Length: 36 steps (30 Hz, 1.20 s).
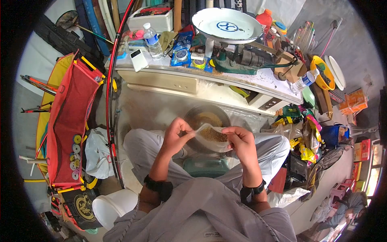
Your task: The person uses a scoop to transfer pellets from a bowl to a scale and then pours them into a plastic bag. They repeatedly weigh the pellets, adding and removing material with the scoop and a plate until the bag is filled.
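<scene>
Between my hands hangs a clear plastic bag (212, 144) with brown, grainy stuff inside. My left hand (177, 135) pinches the bag's left edge between thumb and fingers. On the opposite edge, my right hand (240, 140) has its thumb and fingers closed. The bag's mouth is spread between them. Beneath and behind the bag sits a round metal basin (224, 115) holding a layer of similar tan material; the bag and my hands hide part of it.
Ahead is a cluttered white cabinet (161, 76) with a scale pan (227, 25), a water bottle (152, 42) and a white phone-like device (139, 60). A red fabric holder (66, 133) and a white bucket (115, 207) stand left. Bags and packets (308, 137) lie right.
</scene>
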{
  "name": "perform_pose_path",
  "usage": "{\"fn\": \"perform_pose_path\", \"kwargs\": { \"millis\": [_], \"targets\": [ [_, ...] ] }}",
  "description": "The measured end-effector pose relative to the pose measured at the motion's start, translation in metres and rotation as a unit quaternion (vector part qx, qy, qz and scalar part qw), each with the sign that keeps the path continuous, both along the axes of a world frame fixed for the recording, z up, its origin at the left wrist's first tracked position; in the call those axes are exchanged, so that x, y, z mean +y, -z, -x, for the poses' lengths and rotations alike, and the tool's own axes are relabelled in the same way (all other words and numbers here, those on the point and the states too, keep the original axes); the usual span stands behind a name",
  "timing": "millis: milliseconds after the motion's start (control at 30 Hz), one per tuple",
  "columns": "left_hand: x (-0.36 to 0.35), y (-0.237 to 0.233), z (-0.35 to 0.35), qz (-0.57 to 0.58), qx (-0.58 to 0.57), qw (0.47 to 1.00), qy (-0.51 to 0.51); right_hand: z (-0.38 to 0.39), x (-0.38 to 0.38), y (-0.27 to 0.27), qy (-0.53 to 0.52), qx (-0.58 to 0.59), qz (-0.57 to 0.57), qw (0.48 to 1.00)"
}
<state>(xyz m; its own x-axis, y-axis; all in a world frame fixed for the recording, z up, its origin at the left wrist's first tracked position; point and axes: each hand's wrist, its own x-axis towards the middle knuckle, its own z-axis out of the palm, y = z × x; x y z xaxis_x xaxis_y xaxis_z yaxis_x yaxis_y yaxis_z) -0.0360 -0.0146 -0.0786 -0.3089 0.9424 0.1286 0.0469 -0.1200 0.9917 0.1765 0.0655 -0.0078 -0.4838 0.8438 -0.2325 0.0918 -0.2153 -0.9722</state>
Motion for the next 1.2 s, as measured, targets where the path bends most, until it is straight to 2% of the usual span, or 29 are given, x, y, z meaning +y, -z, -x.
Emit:
{"fn": "perform_pose_path", "kwargs": {
  "millis": [133, 200, 367, 433, 500, 733, 800, 833, 900, 933, 1033, 1100, 1133, 1200],
  "targets": [
    [0.0, 0.015, 0.008, -0.028, -0.066, 0.996, 0.052, -0.004, 0.0, -0.003, 0.003, -0.003, 0.029, 1.0],
    [0.001, 0.013, 0.008, -0.033, -0.137, 0.988, 0.068, -0.003, -0.001, -0.006, 0.005, 0.004, 0.035, 0.999],
    [0.005, -0.01, -0.003, -0.016, -0.074, 0.997, 0.035, 0.001, -0.004, -0.009, 0.007, 0.002, 0.043, 0.999],
    [0.005, -0.007, -0.002, -0.017, -0.066, 0.997, 0.033, 0.002, -0.005, -0.01, 0.014, -0.001, 0.042, 0.999],
    [0.007, 0.001, 0.0, -0.011, -0.007, 0.999, 0.037, 0.002, -0.004, -0.009, 0.016, 0.003, 0.045, 0.999],
    [0.007, 0.0, -0.012, -0.016, -0.008, 0.999, 0.032, -0.007, 0.0, -0.006, 0.019, 0.012, 0.047, 0.999],
    [0.01, -0.003, -0.022, -0.05, -0.118, 0.991, -0.036, -0.006, -0.002, -0.007, 0.025, 0.012, 0.046, 0.999],
    [0.01, 0.0, -0.022, -0.051, -0.117, 0.991, -0.036, -0.006, -0.003, -0.007, 0.032, 0.012, 0.043, 0.998],
    [0.011, 0.009, -0.021, 0.07, -0.184, 0.98, -0.033, -0.005, -0.003, -0.007, 0.038, 0.012, 0.052, 0.998],
    [0.011, 0.011, -0.022, 0.069, -0.184, 0.98, -0.033, -0.004, -0.003, -0.007, 0.044, 0.012, 0.061, 0.997],
    [0.014, 0.013, -0.03, 0.053, -0.154, 0.985, -0.051, -0.01, 0.0, -0.003, 0.058, -0.005, 0.071, 0.996],
    [0.017, 0.007, -0.035, -0.05, -0.153, 0.986, -0.031, -0.017, 0.004, -0.006, 0.052, -0.007, 0.055, 0.997],
    [0.018, 0.001, -0.036, -0.05, -0.154, 0.986, -0.028, -0.022, 0.006, -0.008, 0.045, -0.007, 0.039, 0.998],
    [0.018, -0.016, -0.039, -0.114, -0.06, 0.992, -0.005, -0.032, 0.01, -0.005, 0.047, 0.004, 0.041, 0.998]
  ]
}}
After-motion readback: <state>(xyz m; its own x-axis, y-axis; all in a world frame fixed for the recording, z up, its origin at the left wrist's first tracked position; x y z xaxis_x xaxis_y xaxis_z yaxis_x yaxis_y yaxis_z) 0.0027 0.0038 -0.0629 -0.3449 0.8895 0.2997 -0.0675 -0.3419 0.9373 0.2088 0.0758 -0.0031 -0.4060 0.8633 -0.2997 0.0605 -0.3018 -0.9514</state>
